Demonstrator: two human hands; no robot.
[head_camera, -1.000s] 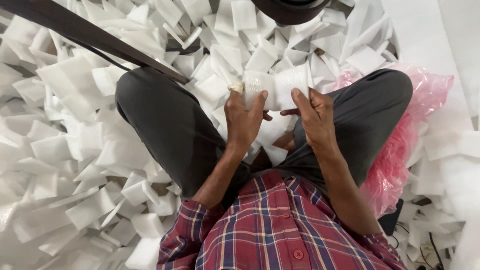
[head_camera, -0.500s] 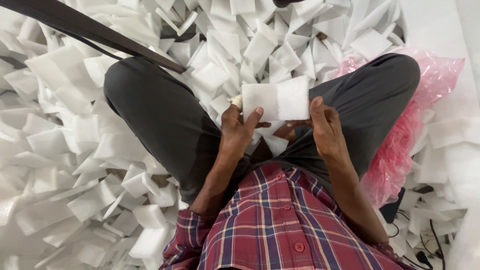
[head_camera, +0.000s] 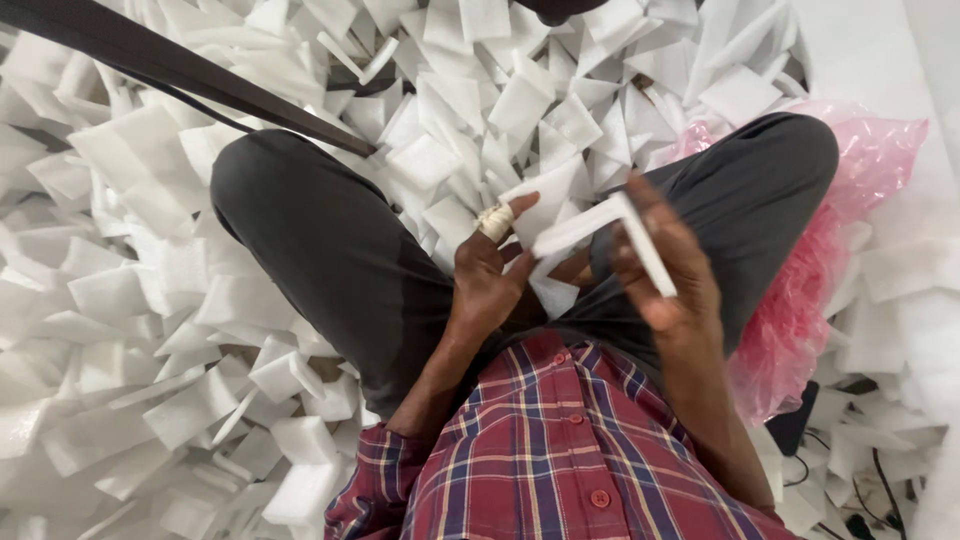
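Two hands were at work over the lap of a seated person in dark grey trousers (head_camera: 330, 250) and a plaid shirt (head_camera: 560, 460). The right hand (head_camera: 668, 270) was closed on one folded white foam sheet (head_camera: 610, 225), its fingers wrapped round the long edge that ran down toward the palm, while the sheet's other flap reached left toward the other hand. The left hand (head_camera: 490, 280) had one finger wound in a strip of pale tape (head_camera: 495, 222); its fingertips rested against the foam where the flap met a second white piece (head_camera: 545, 205) behind it, and I could not tell whether they pinched it or only touched. The held sheet sat between the two knees, raised above the lap and apart from the loose pile. That pile of cut foam pieces (head_camera: 150, 300) was too many to count; it covered the floor on the left, ahead of the knees and along the right edge, pressing against both legs. One pink plastic bag (head_camera: 850, 230) lay crumpled just beside the right thigh. One dark strap (head_camera: 180, 75) crossed the upper left corner on a slant. The only open room was the narrow gap between the thighs, directly under the hands.
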